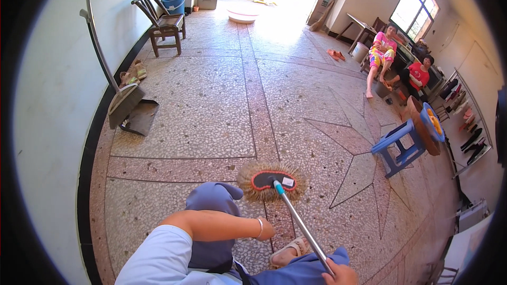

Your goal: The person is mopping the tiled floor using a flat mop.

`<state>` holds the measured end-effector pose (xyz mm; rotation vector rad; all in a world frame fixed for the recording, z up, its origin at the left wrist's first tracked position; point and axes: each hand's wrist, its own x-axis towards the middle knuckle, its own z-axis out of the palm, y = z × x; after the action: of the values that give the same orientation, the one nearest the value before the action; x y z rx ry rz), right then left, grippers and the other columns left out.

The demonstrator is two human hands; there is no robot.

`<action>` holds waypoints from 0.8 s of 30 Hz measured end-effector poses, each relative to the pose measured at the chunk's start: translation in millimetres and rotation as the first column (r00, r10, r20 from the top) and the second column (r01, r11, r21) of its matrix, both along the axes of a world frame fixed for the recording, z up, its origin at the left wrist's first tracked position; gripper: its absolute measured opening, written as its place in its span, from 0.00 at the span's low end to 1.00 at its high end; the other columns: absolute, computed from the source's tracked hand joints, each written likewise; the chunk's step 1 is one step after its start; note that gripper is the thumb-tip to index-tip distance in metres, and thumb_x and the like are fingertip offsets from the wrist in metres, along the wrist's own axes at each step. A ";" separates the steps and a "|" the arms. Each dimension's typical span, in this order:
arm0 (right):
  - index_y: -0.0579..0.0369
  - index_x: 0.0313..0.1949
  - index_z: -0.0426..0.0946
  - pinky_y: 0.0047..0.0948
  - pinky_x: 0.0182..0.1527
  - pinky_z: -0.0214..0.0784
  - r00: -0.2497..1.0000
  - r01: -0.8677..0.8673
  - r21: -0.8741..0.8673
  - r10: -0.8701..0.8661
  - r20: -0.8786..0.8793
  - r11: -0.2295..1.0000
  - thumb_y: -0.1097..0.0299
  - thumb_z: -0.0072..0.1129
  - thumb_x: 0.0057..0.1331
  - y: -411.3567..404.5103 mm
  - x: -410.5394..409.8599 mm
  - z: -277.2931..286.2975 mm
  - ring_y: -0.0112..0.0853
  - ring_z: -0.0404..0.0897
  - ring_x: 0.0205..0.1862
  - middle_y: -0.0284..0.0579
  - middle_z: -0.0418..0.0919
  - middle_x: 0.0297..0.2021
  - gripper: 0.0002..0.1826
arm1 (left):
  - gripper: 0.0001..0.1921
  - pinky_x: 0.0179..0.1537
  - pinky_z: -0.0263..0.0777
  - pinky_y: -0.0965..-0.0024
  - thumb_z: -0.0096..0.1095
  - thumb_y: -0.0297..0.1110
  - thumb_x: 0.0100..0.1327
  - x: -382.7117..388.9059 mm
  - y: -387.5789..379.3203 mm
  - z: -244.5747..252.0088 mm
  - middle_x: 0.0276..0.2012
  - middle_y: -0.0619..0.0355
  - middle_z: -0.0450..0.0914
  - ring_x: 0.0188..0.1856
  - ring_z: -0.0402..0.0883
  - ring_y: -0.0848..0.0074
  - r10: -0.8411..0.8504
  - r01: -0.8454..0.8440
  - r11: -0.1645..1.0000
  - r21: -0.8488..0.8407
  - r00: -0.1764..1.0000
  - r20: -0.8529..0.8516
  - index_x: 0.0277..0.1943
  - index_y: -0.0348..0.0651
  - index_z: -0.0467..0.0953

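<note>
A duster mop head point(272, 182) with shaggy beige fibres and a red-edged dark centre lies on the speckled terrazzo floor in front of me. Its metal pole point(303, 225), with a teal collar near the head, slopes down to the lower right. My right hand point(341, 273) is closed round the pole near the bottom of the picture. My left hand point(266, 229), with a bracelet at the wrist, is held left of the pole, apart from it. Its fingers are partly hidden, so their pose is unclear. My sandalled foot point(288, 252) shows under the hands.
At the left wall stand a broom point(126, 103), a dustpan point(143, 118), shoes point(134, 73) and a wooden chair point(166, 23). A basin point(242, 16) is by the doorway. On the right are a blue plastic stool point(398, 148), a shoe rack point(473, 118) and two seated people point(382, 49).
</note>
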<state>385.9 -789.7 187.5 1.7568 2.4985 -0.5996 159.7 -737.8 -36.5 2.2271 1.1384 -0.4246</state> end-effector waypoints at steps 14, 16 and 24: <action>0.51 0.48 0.69 0.47 0.35 0.66 0.980 -0.148 0.124 0.128 0.154 0.981 0.64 0.56 0.54 98.5 -101.5 -99.1 0.50 0.75 0.32 0.55 0.75 0.27 0.20 | 0.16 0.42 0.70 0.57 0.52 0.32 0.54 -27.4 -14.9 38.2 0.38 0.46 0.78 0.43 0.77 0.57 -0.089 0.102 0.994 -0.049 0.970 0.228 0.46 0.40 0.75; 0.51 0.47 0.69 0.47 0.35 0.66 0.979 -0.162 0.144 0.141 0.147 0.976 0.65 0.56 0.54 120.7 -134.1 -119.5 0.50 0.75 0.32 0.55 0.75 0.28 0.20 | 0.22 0.33 0.72 0.56 0.56 0.35 0.55 -28.7 -9.1 26.4 0.36 0.48 0.79 0.39 0.79 0.58 -0.023 0.031 0.999 -0.042 0.986 0.167 0.55 0.46 0.69; 0.57 0.44 0.67 0.48 0.34 0.66 0.966 -0.259 0.218 0.256 0.039 0.941 0.68 0.54 0.54 131.9 -178.8 -139.6 0.51 0.74 0.31 0.57 0.74 0.27 0.18 | 0.09 0.31 0.72 0.59 0.59 0.32 0.51 -52.1 24.9 -31.8 0.35 0.54 0.81 0.39 0.80 0.62 -0.038 0.038 0.999 -0.001 0.999 -0.030 0.35 0.41 0.81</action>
<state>207.1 -657.7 47.9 1.4429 2.8176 -0.3047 107.6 -712.9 -68.4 2.2523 1.1124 -0.4761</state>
